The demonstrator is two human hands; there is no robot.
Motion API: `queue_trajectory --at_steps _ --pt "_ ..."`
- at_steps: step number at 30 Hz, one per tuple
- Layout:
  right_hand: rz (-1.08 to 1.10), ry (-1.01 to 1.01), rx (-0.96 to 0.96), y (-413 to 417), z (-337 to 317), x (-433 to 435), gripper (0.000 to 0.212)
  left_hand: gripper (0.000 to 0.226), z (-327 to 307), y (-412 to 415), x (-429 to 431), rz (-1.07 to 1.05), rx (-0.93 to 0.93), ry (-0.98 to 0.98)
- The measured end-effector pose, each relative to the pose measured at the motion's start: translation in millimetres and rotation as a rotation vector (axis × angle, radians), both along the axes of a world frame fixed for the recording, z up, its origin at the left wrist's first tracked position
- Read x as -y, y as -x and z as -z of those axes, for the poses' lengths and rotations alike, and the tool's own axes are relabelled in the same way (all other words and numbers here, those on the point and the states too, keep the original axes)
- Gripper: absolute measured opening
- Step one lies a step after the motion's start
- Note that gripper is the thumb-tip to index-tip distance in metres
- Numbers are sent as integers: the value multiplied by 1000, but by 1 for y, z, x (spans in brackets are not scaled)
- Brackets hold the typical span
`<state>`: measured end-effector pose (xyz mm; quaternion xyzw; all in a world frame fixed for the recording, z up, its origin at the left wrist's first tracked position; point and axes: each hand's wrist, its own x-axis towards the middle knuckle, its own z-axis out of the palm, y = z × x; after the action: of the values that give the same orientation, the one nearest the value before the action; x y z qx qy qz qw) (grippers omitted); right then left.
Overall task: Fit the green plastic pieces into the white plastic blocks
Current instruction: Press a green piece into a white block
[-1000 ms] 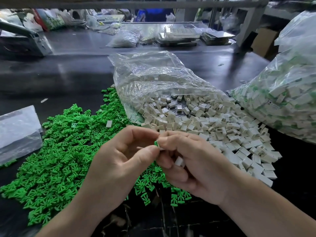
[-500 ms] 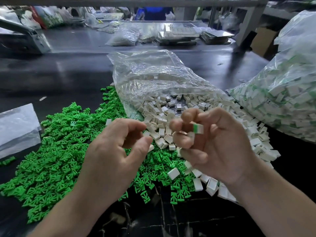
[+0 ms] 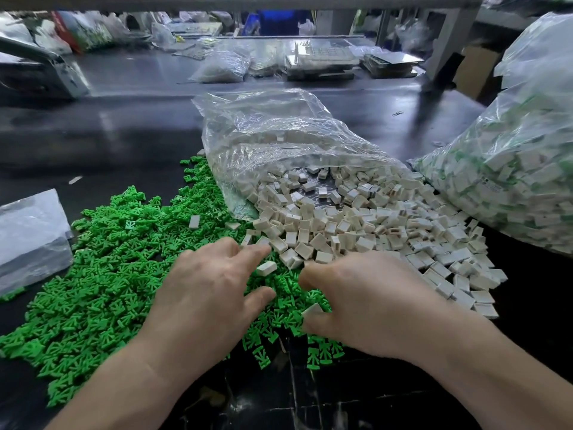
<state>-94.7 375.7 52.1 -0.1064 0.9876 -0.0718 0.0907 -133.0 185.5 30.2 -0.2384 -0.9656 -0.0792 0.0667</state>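
A heap of green plastic pieces (image 3: pixel 102 283) covers the dark table on the left and centre. White plastic blocks (image 3: pixel 366 225) spill from an open clear bag (image 3: pixel 279 141) to its right. My left hand (image 3: pixel 210 293) lies low over the green heap with fingers straight and spread, fingertips at the edge of the white blocks, holding nothing. My right hand (image 3: pixel 369 302) is down on the piles where they meet, fingers curled. One white block (image 3: pixel 311 311) shows between its thumb and forefinger. A loose white block (image 3: pixel 266 268) lies between the hands.
A large clear bag of white blocks with green inside (image 3: pixel 508 169) fills the right side. A flat plastic bag (image 3: pixel 28 237) lies at the left edge. More bags and trays (image 3: pixel 322 62) sit across the far table, with a grey post (image 3: pixel 449 41) behind.
Both hands dropped from chest height onto the piles. The white block with green in it, held at my right fingertips before, is gone from the hand. My left hand's fingers straightened.
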Motion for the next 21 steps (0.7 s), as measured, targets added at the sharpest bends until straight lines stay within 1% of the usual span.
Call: queue_trajectory --at_steps 2,4,8,10,12,13,15,17,21 --pt "18 -4 4 2 1 1 41 52 2 2 -3 46 19 -3" --pt "53 41 -16 2 2 0 45 42 3 4 -5 71 15 -34" --pt "101 203 -161 4 10 0 44 17 7 7 -3 111 -44 -116" --pt "102 251 -221 5 14 1 41 10 8 8 -3 111 -85 -162" --pt "103 335 -253 6 17 0 35 12 6 7 -3 75 -82 -269" --pt "118 404 -257 5 18 0 32 10 4 6 -3 50 -62 -362" --pt "156 593 -224 5 19 0 22 4 1 4 -3 24 21 -598" --pt "176 796 -132 5 18 0 13 8 -1 1 -3 55 135 -797" --pt "198 1148 129 3 13 0 17 9 -4 -4 -2 145 276 -957"
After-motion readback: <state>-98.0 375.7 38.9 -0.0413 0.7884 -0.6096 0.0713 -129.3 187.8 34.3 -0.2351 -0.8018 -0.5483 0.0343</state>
